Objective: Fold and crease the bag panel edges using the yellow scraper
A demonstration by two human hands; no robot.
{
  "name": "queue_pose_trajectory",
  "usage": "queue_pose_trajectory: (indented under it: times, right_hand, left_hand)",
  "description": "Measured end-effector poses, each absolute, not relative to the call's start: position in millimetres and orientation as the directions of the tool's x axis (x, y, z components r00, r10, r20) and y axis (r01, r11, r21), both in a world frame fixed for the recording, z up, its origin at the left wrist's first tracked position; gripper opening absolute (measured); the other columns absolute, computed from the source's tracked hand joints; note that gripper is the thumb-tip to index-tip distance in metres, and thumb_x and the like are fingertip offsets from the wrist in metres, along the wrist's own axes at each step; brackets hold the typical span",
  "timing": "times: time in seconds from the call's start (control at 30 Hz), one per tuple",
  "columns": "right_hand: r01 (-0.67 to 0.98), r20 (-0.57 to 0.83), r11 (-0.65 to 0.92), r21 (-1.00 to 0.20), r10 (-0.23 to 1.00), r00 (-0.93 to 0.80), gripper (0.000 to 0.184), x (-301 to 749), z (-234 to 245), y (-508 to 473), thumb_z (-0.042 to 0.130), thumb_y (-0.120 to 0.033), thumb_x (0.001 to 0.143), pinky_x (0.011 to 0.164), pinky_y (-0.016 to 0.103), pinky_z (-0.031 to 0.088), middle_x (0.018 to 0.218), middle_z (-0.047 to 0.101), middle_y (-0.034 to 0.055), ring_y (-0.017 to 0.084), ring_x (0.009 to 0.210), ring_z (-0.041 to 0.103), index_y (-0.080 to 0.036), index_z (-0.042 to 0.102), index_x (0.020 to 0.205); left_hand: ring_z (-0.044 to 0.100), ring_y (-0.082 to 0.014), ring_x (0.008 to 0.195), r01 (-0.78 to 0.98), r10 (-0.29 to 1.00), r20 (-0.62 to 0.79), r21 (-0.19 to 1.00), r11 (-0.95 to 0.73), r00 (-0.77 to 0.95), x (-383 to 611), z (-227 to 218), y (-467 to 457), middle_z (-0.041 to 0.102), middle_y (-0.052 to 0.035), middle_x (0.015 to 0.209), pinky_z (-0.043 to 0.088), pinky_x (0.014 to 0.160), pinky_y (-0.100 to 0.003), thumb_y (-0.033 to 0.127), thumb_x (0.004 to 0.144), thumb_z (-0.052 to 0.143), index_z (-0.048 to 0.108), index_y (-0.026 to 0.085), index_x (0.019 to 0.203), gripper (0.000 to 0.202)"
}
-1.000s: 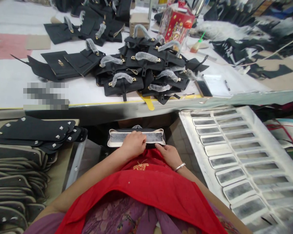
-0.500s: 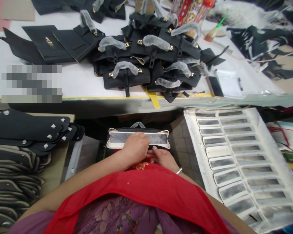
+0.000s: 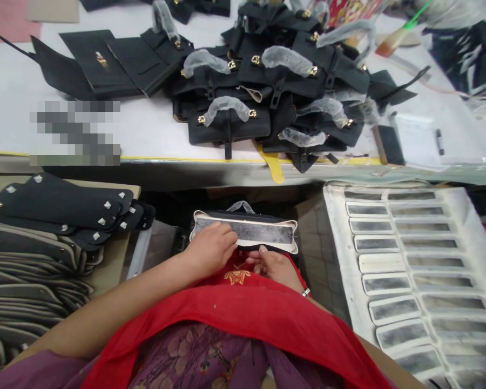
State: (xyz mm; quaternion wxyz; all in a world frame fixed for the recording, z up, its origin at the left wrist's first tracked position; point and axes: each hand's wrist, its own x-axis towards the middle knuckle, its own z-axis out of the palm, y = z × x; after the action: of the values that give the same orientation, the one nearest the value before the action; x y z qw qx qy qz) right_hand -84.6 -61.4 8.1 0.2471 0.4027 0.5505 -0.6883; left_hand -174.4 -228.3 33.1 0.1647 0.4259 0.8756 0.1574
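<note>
Left hand (image 3: pixel 210 249) is palm down on the left half of the strip (image 3: pixel 263 233). Fingers are bent and pressing on its grey glued face, not wrapped round it. Right hand (image 3: pixel 274 266) sits just under the strip's near edge, thumb tip touching that edge. Its fingers are tucked out of sight, so I can't tell if it pinches. Bracelet (image 3: pixel 306 292) on that wrist.

Strip lies flat across my knees, cream border all round, on top of a black bag (image 3: pixel 259 215). The bag's wrapped handle (image 3: pixel 241 206) pokes out at the far side. Red apron (image 3: pixel 243 313) covers my lap right up to the hands.

Left of me: stack (image 3: pixel 52 208) of black studded panels on a low stand. Right: white board (image 3: pixel 342 254) with rows of similar glued strips, well apart from the right hand.

Ahead, the table (image 3: pixel 146 132) edge is just beyond the work. On it: a pile of bags (image 3: pixel 275 92) with wrapped handles and a yellow piece (image 3: pixel 274 166) hanging over the edge. Phone (image 3: pixel 389 145) and pen (image 3: pixel 439 141) are further right.
</note>
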Motion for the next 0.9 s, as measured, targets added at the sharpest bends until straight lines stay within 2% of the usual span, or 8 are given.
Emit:
queue_pose_trajectory:
  times: [0.2,0.37,0.47,0.53,0.63,0.73,0.9]
  right_hand:
    - [0.789,-0.843,-0.326,-0.521,0.056,-0.534,0.031,-93.6,1.9,-79.1,0.057,-0.042,0.080,0.049,0.024,0.041,0.071,0.066,0.0092,0.011,0.048,0.051,-0.013,0.062,0.070]
    - [0.818,-0.840,-0.209,-0.536,0.039,-0.540,0.035,-105.2,3.7,-96.0,0.050,-0.040,0.085,0.054,0.027,0.044,0.068,0.065,0.0080,0.016,0.057,0.058,-0.015,0.062,0.064]
    - [0.836,-0.856,-0.199,-0.512,0.038,-0.515,0.032,-112.8,14.5,-104.1,0.050,-0.033,0.086,0.057,0.026,0.045,0.069,0.066,0.0068,0.017,0.063,0.061,-0.016,0.061,0.063]
    - [0.831,-0.862,-0.259,-0.492,0.010,-0.507,0.033,-114.9,19.3,-107.7,0.045,-0.028,0.089,0.057,0.024,0.045,0.067,0.066,0.0066,0.015,0.060,0.060,-0.014,0.062,0.065]
    - [0.811,-0.865,-0.325,-0.486,0.046,-0.500,0.037,-113.4,18.4,-110.6,0.038,-0.025,0.093,0.052,0.020,0.043,0.063,0.065,0.0065,0.010,0.050,0.056,-0.011,0.062,0.068]
    - [0.804,-0.864,-0.331,-0.494,0.083,-0.497,0.036,-111.7,13.0,-113.7,0.039,-0.024,0.093,0.049,0.019,0.041,0.063,0.065,0.0068,0.008,0.045,0.053,-0.009,0.062,0.070]
    - [0.813,-0.861,-0.311,-0.492,0.040,-0.506,0.038,-117.9,10.0,-127.3,0.039,-0.025,0.093,0.049,0.019,0.042,0.062,0.066,0.0077,0.008,0.045,0.054,-0.009,0.062,0.068]
  left_hand:
    - [0.050,-0.0216,0.080,0.666,0.744,-0.130,0.365,0.651,-0.656,-170.7,31.1,-222.4,0.055,-0.0068,0.078,0.042,0.071,-0.034,0.022,0.084,0.042,0.056,0.016,0.075,0.018]
    - [0.050,-0.0230,0.079,0.672,0.743,-0.114,0.355,0.650,-0.659,-172.0,31.8,-220.7,0.056,-0.0079,0.079,0.043,0.072,-0.036,0.022,0.083,0.043,0.057,0.015,0.076,0.017]
    - [0.051,-0.0224,0.081,0.661,0.742,-0.126,0.377,0.649,-0.658,-174.5,34.1,-224.0,0.056,-0.0069,0.082,0.043,0.072,-0.034,0.020,0.081,0.046,0.055,0.015,0.082,0.010]
    - [0.050,-0.0219,0.084,0.657,0.733,-0.117,0.368,0.658,-0.670,-176.6,37.2,-230.9,0.055,-0.0068,0.088,0.042,0.073,-0.034,0.020,0.080,0.049,0.054,0.016,0.086,0.009]
    - [0.049,-0.0227,0.088,0.655,0.714,-0.112,0.321,0.684,-0.691,-180.3,41.8,-248.2,0.054,-0.0065,0.091,0.040,0.073,-0.035,0.025,0.081,0.050,0.055,0.017,0.083,0.010]
    - [0.048,-0.0229,0.088,0.625,0.691,-0.148,0.325,0.710,-0.708,-182.7,42.7,-265.6,0.055,-0.0053,0.087,0.037,0.071,-0.036,0.028,0.082,0.049,0.057,0.018,0.078,0.013]
    - [0.046,-0.0216,0.087,0.536,0.616,-0.151,0.363,0.762,-0.773,-180.4,38.1,-277.1,0.055,-0.0045,0.090,0.034,0.071,-0.036,0.028,0.083,0.049,0.058,0.018,0.078,0.013]
